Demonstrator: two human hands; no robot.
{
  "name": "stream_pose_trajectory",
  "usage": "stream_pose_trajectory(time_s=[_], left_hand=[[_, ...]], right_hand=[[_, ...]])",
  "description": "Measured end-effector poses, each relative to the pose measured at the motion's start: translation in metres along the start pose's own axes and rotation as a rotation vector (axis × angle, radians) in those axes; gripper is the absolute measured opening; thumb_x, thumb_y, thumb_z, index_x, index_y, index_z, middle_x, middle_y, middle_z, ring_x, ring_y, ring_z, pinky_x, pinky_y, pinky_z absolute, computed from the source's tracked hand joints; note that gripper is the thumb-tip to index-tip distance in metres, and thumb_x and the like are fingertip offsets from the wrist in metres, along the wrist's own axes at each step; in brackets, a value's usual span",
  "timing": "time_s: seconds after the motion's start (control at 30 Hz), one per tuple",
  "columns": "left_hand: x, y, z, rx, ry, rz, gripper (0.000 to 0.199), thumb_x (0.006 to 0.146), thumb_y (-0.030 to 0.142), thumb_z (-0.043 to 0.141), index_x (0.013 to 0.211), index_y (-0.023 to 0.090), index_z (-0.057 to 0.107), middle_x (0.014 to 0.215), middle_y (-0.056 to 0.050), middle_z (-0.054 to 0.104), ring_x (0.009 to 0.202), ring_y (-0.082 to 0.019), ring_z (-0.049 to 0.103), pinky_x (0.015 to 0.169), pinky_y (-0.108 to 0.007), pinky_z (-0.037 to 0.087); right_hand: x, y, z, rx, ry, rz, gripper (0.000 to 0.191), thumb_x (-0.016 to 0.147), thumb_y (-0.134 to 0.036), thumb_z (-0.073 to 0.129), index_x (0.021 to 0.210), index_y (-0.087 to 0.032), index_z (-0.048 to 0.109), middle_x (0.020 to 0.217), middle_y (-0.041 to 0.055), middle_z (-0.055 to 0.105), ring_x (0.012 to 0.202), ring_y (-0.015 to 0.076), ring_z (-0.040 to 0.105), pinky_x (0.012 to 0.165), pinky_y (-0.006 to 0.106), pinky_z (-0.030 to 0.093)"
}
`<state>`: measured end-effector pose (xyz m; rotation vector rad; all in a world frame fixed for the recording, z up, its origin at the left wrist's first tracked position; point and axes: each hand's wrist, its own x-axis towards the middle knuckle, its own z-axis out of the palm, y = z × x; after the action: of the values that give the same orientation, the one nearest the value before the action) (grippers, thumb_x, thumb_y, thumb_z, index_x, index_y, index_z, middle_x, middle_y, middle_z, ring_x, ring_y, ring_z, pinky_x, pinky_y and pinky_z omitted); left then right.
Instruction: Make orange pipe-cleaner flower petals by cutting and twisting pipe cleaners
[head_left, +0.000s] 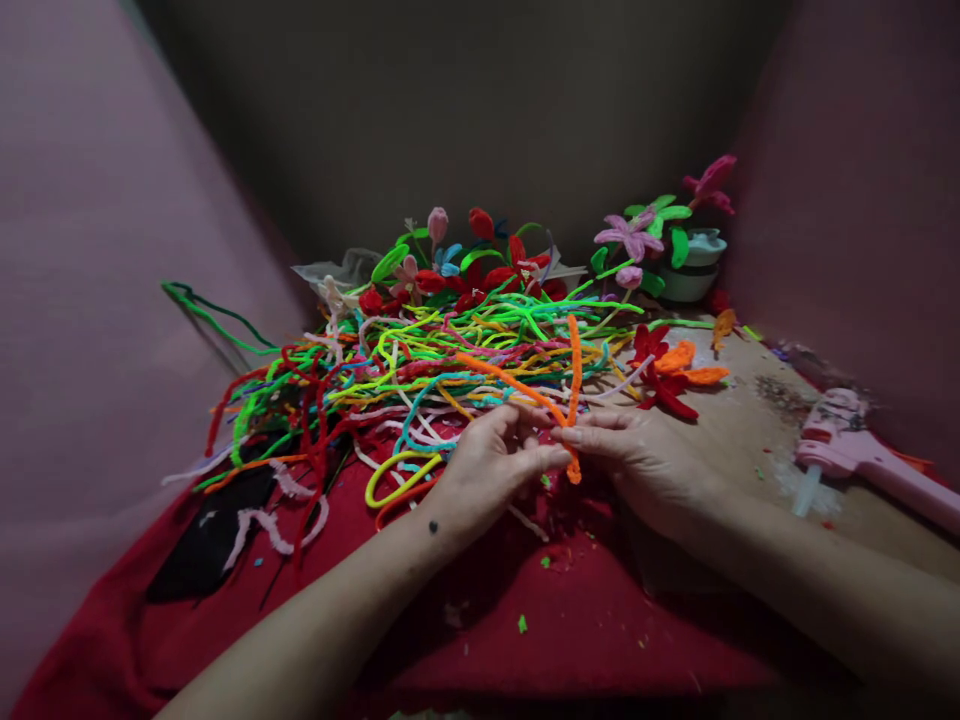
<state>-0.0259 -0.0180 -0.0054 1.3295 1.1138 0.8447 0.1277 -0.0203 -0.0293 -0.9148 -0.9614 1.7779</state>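
Between my hands is an orange pipe cleaner [575, 372], bent so that two long arms spread upward and away from me, with a short twisted end below. My left hand [499, 452] pinches it from the left with thumb and fingers. From the right, the thumb and fingertips of my right hand [637, 455] close on the same spot, where the arms cross. Just beyond lies a big tangled heap of pipe cleaners [420, 345] in many colours. Right of the heap rest a red pipe-cleaner flower [664, 375] and orange petals [686, 362].
A pink glue gun [847, 445] lies at the right on a brown board [750, 400]. Finished flowers [465, 260] stand behind the heap, and more rise beside a pale lidded container [690, 270]. A black flat item [217, 530] lies left on the red cloth [487, 640].
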Motion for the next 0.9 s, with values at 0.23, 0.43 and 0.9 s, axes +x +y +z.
stream_pose_trajectory(time_s=[0.23, 0.43, 0.9], left_hand=[[0.003, 0.0, -0.005, 0.091, 0.057, 0.114, 0.012, 0.075, 0.022, 0.06, 0.074, 0.012, 0.065, 0.056, 0.001, 0.056, 0.044, -0.005, 0.044, 0.044, -0.018, 0.036], [0.011, -0.019, -0.017, 0.396, 0.082, 0.754, 0.013, 0.081, 0.019, 0.055, 0.085, 0.018, 0.067, 0.082, -0.004, 0.063, 0.081, -0.014, 0.058, 0.074, -0.027, 0.047], [-0.006, 0.006, -0.031, 1.229, -0.171, 1.087, 0.02, 0.087, 0.021, 0.043, 0.084, 0.015, 0.062, 0.078, -0.006, 0.061, 0.083, -0.018, 0.047, 0.08, -0.036, 0.034]], right_hand=[[-0.001, 0.004, -0.003, -0.104, -0.034, 0.04, 0.017, 0.071, -0.029, 0.065, 0.064, -0.013, 0.066, 0.062, 0.0049, 0.064, 0.054, 0.0116, 0.053, 0.055, 0.026, 0.038], [0.0, 0.005, -0.005, -0.191, -0.008, 0.046, 0.019, 0.072, -0.026, 0.062, 0.059, -0.012, 0.064, 0.053, 0.0026, 0.059, 0.045, 0.0088, 0.045, 0.048, 0.024, 0.031], [-0.005, 0.003, -0.007, -0.346, -0.165, 0.136, 0.018, 0.07, -0.027, 0.059, 0.058, -0.014, 0.06, 0.052, 0.0021, 0.06, 0.045, 0.0095, 0.046, 0.049, 0.025, 0.033]])
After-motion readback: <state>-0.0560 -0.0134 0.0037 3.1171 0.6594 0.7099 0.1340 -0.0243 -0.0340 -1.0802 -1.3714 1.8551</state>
